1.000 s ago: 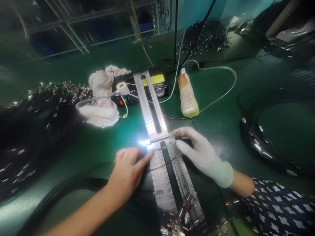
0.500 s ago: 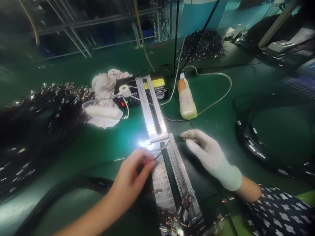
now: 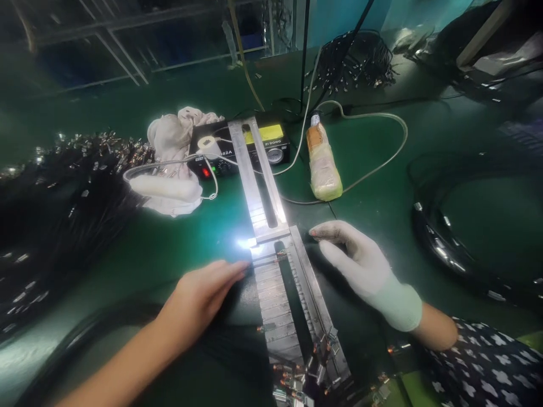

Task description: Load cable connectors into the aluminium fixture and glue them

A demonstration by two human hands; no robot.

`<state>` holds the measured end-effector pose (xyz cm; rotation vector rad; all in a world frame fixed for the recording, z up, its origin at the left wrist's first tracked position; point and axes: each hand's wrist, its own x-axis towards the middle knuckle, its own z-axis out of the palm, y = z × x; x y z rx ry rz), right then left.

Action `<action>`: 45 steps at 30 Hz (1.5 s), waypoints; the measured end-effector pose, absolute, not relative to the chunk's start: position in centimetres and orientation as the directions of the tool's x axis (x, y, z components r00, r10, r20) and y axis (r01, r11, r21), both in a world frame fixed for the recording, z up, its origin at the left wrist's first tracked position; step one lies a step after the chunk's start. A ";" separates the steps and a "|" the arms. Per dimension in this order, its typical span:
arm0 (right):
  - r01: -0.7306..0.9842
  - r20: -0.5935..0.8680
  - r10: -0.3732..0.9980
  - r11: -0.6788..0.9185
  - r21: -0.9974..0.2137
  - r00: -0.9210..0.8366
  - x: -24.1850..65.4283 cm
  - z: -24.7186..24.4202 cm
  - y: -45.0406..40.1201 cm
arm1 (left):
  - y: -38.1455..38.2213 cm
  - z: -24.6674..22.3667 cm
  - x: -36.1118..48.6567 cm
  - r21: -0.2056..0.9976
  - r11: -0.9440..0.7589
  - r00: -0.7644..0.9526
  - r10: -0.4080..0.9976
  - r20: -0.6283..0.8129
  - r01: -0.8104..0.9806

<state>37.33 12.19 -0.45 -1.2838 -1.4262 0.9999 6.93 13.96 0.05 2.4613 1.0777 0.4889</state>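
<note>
My left hand [image 3: 206, 297], bare, is at the left edge of a long slotted metal fixture [image 3: 275, 305]. Its fingers are pressed together on a thin black cable [image 3: 265, 260], which lies across the upper grooves. The cable's coppery end [image 3: 281, 256] reaches over the fixture's dark central slot. To the right of the fixture hovers my right hand [image 3: 360, 265] in a white glove with bare fingertips. Its thumb and curled fingers stand apart, with nothing visible between them. A bright light [image 3: 248, 243] glows just above my left fingertips.
Metal connectors [image 3: 297, 384] cluster at the fixture's near end. Behind stand a black control box [image 3: 220, 167], a white cloth [image 3: 167, 135] and a wrapped bottle [image 3: 324, 169]. Black cable bundles lie left [image 3: 85, 192] and at the back [image 3: 356, 62]; a cable coil [image 3: 441, 249] lies right.
My left hand has moved left to the fixture's edge. The cable, slanting up from my fingers before, now lies flat across the grooves. My right hand has hardly moved.
</note>
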 end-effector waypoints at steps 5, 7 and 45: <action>0.234 0.126 0.992 0.129 -0.964 -0.027 37.3 -0.5 12.1 | 14.0 0.0 6.9 0.453 -0.663 0.715 0.695 0.076 0.596; 0.236 0.132 0.991 0.136 -0.962 -0.030 37.3 -0.5 12.0 | 14.1 -0.2 7.1 0.386 -0.698 0.731 0.677 0.085 0.602; 0.304 0.139 0.985 0.164 -0.938 -0.103 37.2 -0.6 12.3 | 13.6 -0.8 9.3 0.192 -0.790 0.745 0.613 0.264 0.582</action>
